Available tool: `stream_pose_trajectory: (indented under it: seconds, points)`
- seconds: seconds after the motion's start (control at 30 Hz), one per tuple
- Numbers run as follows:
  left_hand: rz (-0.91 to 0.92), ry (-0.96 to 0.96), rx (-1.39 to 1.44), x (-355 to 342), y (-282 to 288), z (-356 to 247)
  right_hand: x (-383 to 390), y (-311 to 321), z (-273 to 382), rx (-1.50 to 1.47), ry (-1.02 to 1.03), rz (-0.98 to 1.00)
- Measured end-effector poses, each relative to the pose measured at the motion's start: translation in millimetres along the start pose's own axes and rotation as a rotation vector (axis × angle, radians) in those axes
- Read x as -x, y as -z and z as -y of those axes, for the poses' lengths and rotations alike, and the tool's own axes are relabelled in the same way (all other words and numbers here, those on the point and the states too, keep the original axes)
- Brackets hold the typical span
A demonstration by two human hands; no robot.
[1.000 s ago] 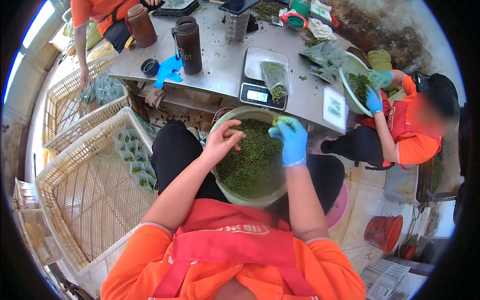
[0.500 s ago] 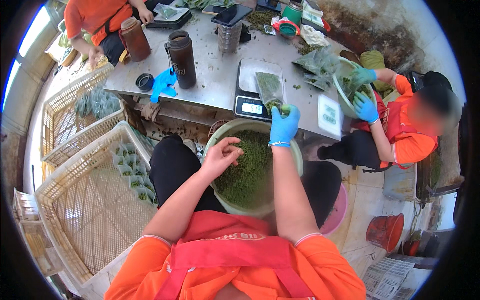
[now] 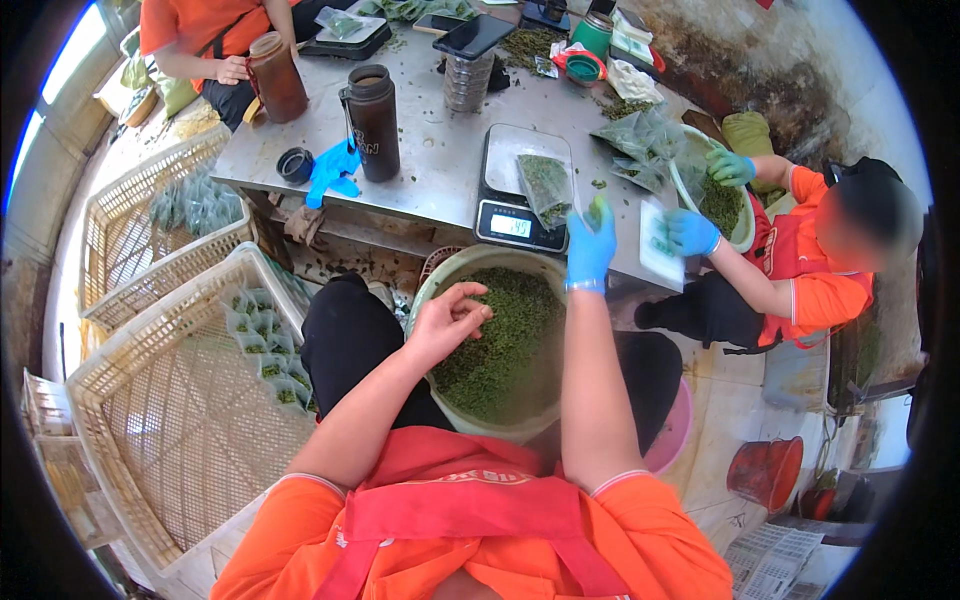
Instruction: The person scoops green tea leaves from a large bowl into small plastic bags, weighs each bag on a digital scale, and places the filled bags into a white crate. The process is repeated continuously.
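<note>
A clear plastic bag of chopped green leaves (image 3: 546, 186) lies tilted on a digital scale (image 3: 510, 222), its mouth toward me. My right hand (image 3: 590, 250), in a blue glove, is just right of the bag's mouth. Its fingers are pinched together with green at the tips; I cannot tell whether that is leaf or stain. Over the left part of a pale green tub (image 3: 418, 290) of loose chopped greens (image 3: 500, 350), my bare left hand (image 3: 450, 322) hovers, open and empty, with loosely bent fingers. The tub sits between my legs, below the table edge.
A dark bottle (image 3: 374, 125) and blue glove (image 3: 333, 172) lie left on the metal table (image 3: 430, 195). Crates (image 3: 190, 430) with filled bags (image 3: 270, 350) stand left. At right, a co-worker's gloved hands (image 3: 692, 233) work by another tub (image 3: 745, 225) and white scale (image 3: 658, 250).
My right hand has moved right, off the bag's mouth, and the scale's reading has changed. My left hand stays nearly put. One of the right co-worker's hands has moved from the tub to the white scale.
</note>
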State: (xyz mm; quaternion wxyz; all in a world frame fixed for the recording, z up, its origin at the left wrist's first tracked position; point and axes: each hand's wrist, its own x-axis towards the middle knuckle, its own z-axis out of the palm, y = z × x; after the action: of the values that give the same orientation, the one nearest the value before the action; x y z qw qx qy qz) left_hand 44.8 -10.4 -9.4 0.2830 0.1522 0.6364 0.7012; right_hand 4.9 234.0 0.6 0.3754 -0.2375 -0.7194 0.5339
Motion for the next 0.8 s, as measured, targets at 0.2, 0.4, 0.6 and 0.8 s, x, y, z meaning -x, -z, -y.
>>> stream_pose_trajectory:
  seconds: [0.2,0.4,0.6,0.8]
  points:
    - [0.002,-0.017,-0.055,1.3,-0.6,-1.0,120.9,44.7,35.4,0.418,-0.181,0.734]
    - [-0.034,-0.020,-0.096,1.3,1.1,-1.8,220.7,55.2,-28.8,1.048,-0.073,1.486]
    - [-0.047,-0.018,-0.159,2.2,4.3,2.8,238.5,53.0,-53.0,0.657,-0.193,1.322]
    - [0.241,0.026,-0.429,8.9,1.2,5.5,178.6,63.4,-5.1,0.131,-0.662,0.956]
